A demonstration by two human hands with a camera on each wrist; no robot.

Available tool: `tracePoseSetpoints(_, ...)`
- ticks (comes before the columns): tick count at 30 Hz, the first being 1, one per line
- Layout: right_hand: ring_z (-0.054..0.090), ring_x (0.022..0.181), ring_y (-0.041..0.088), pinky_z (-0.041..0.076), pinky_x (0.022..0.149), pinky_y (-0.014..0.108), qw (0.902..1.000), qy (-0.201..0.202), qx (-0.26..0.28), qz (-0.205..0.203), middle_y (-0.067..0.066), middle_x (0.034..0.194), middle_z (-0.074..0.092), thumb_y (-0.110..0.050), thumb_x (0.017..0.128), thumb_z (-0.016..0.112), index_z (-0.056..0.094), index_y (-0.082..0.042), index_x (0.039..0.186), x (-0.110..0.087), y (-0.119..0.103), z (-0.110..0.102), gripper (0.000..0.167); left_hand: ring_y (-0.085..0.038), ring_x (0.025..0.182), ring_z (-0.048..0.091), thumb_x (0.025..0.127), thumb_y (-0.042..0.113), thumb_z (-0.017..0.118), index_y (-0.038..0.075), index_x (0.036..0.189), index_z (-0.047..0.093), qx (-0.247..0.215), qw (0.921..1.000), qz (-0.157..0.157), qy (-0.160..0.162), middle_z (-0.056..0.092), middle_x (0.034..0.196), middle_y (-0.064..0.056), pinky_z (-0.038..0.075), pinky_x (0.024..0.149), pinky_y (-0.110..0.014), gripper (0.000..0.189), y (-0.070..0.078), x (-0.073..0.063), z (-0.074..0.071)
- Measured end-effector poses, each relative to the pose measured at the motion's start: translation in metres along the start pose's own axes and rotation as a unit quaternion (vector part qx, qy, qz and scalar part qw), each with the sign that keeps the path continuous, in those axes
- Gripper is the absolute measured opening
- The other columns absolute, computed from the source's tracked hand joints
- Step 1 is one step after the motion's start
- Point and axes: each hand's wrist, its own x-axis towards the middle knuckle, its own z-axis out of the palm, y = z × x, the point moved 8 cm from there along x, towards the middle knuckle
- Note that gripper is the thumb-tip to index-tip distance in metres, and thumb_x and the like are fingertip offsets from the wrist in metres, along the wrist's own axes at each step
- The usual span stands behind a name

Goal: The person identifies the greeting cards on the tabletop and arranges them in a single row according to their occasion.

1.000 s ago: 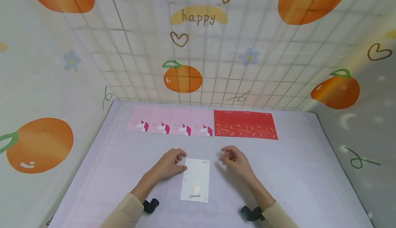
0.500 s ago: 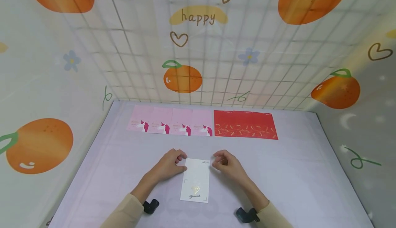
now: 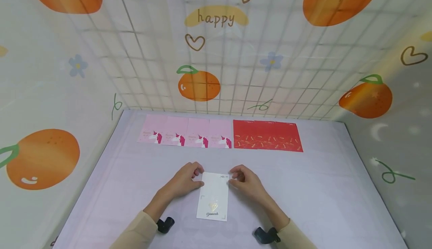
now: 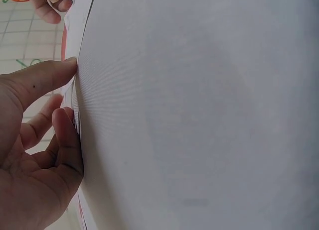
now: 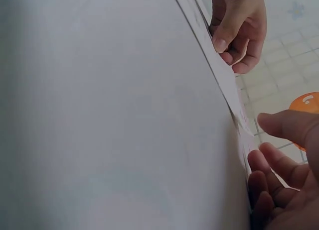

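A white card (image 3: 212,196) printed "Diamonds" with a gold diamond lies flat on the table in the head view. My left hand (image 3: 186,179) rests at the card's left edge, its thumb and fingertips touching or very close to it, thumb and forefinger apart. At the upper right edge is my right hand (image 3: 248,184), fingers loosely bent, thumb and forefinger apart; contact there is unclear. In the right wrist view a gap shows between the right thumb (image 5: 279,124) and the other fingers. The left wrist view shows the left thumb (image 4: 47,79) low against the surface.
Several pink unicorn cards (image 3: 175,127) lie in a row at the back of the white table (image 3: 135,196). To their right are red cards (image 3: 268,136) with gold markings, overlapping side by side. A fabric wall (image 3: 236,54) with printed oranges stands behind.
My right hand has moved left and slightly nearer to me, up to the white card's right edge. The left hand and the card have stayed put.
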Motion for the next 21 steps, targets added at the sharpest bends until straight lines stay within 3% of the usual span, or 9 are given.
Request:
tracePoseSetpoints(13, 0.056, 0.072, 0.015, 0.051, 0.061, 0.024, 0.999, 0.004, -0.038, -0.02, -0.008, 0.088, 0.06, -0.016, 0.086, 0.078, 0.068, -0.016, 0.108, 0.0014, -0.0044, 0.0044, 0.025, -0.016, 0.087, 0.05, 0.085, 0.013, 0.081, 0.015, 0.107, 0.058, -0.004, 0.9999, 0.014, 0.003, 0.053, 0.093, 0.002, 0.049, 0.076, -0.031, 0.032, 0.0025, 0.0011, 0.0)
tracePoseSetpoints(21, 0.055, 0.073, 0.015, 0.05, 0.062, 0.025, 0.999, 0.005, -0.034, -0.03, -0.007, 0.088, 0.061, -0.013, 0.087, 0.077, 0.069, -0.016, 0.103, 0.0021, -0.0067, 0.0047, 0.018, -0.016, 0.087, 0.05, 0.086, 0.014, 0.08, 0.016, 0.101, 0.061, 0.008, 0.9998, 0.021, 0.001, 0.053, 0.092, 0.001, 0.049, 0.076, -0.032, 0.025, 0.0058, -0.001, -0.0005)
